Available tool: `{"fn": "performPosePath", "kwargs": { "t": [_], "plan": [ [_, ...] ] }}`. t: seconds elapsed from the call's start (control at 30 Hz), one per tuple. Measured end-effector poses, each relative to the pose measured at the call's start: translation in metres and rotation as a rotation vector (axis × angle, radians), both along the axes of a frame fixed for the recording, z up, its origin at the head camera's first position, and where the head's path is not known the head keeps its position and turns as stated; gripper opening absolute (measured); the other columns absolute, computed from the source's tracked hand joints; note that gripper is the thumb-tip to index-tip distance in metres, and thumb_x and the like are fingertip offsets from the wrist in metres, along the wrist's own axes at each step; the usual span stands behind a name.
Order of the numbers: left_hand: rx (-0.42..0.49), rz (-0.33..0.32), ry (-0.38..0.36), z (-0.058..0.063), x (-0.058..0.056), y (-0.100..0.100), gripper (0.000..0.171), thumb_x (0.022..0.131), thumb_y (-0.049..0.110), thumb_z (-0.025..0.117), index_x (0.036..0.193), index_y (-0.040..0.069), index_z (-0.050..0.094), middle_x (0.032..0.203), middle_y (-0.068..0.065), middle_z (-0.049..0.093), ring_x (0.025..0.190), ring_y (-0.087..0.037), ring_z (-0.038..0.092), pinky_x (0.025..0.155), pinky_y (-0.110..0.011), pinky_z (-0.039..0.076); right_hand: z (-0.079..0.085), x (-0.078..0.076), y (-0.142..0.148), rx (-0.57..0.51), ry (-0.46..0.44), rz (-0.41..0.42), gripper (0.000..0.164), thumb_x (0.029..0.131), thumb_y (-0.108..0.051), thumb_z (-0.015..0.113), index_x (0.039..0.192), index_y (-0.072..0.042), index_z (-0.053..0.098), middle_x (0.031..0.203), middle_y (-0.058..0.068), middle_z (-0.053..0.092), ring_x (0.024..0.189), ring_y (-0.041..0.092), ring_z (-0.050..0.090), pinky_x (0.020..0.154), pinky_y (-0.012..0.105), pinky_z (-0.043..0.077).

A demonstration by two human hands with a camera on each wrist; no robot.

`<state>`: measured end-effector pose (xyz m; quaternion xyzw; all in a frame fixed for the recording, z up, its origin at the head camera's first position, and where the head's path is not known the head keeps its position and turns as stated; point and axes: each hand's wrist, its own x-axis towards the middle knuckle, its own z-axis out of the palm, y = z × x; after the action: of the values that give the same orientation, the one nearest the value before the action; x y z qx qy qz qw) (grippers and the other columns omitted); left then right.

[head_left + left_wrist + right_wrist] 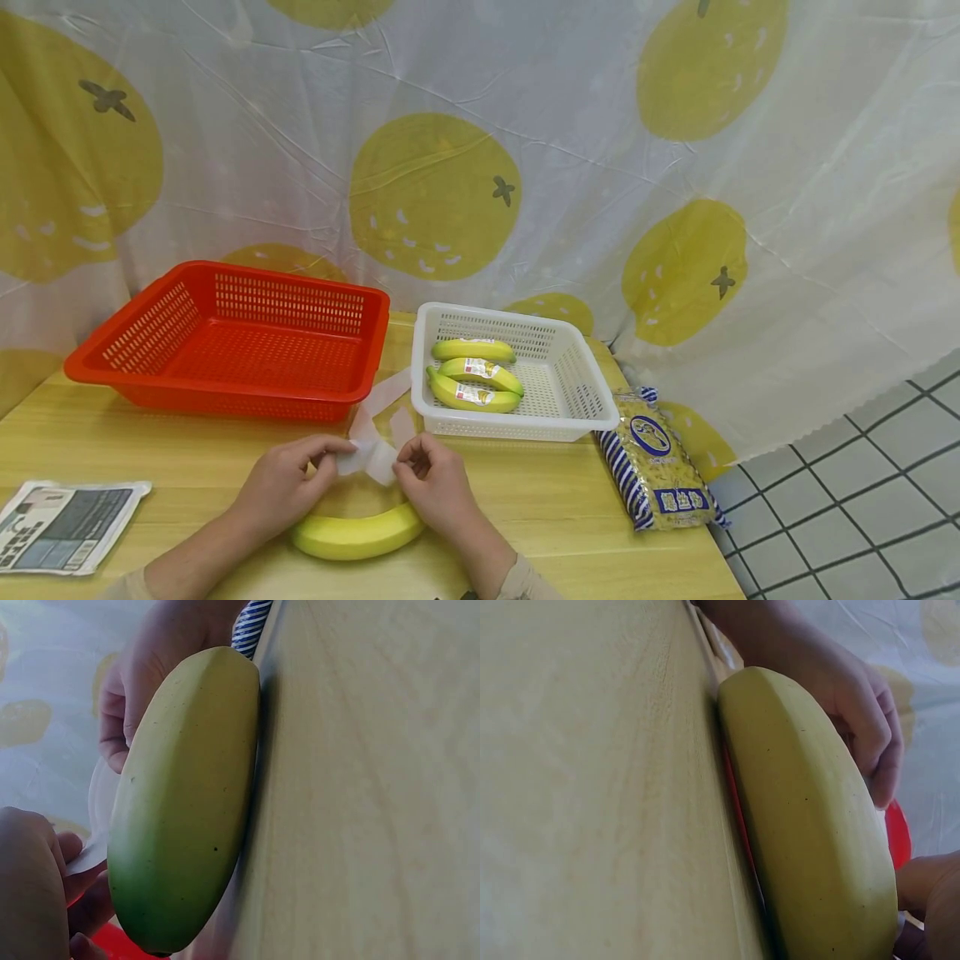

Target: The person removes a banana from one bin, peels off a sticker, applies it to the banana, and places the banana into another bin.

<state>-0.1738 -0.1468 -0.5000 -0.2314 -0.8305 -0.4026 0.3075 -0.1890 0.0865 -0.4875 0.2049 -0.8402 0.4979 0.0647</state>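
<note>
My left hand [287,482] pinches one side of a thin whitish strip [367,443], seemingly paper or film, which twists and trails back toward the baskets. At its other side the fingertips of my right hand [441,485] pinch the same strip. Between my wrists a yellow banana [356,537] lies on the table, close below both hands. Seen from the left wrist, the banana [184,802] has a greenish end, and a bit of the strip [91,855] shows between finger and thumb. The right wrist view has the banana [802,817] covering part of the hands.
A red basket [240,398] stands at the back left. Beside it, a white basket [517,428] holds three bananas [480,373] with labels on them. A bag of pasta [660,467] lies at the table's right edge, a flat grey-white packet [71,525] at front left.
</note>
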Motion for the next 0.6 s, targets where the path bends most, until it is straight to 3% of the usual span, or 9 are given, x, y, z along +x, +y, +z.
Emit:
{"fn": "performPosePath", "kwargs": {
  "t": [0.43,0.6],
  "plan": [
    [0.040,0.025,-0.022,-0.0005,-0.0017,-0.0011,0.041,0.077,-0.014,0.065,0.095,0.021,0.077,0.085,0.011,0.072,0.060,0.004,0.047,0.049,-0.011,0.036,-0.0001,-0.0012,0.0005,0.043,-0.006,-0.055,0.010,0.089,-0.002,0.073,0.089,-0.010,0.067,0.081,-0.006,0.066,0.071,-0.003,0.054,0.064,0.017,0.051],
    [0.046,0.013,-0.004,-0.0011,-0.0026,-0.0016,0.040,0.077,-0.014,0.064,0.095,0.020,0.077,0.087,0.010,0.073,0.062,0.004,0.049,0.052,-0.011,0.038,-0.0013,-0.0019,0.0001,0.072,0.031,-0.057,0.010,0.089,0.000,0.072,0.095,-0.008,0.074,0.093,-0.002,0.070,0.079,-0.001,0.060,0.070,0.018,0.054]
  ]
}}
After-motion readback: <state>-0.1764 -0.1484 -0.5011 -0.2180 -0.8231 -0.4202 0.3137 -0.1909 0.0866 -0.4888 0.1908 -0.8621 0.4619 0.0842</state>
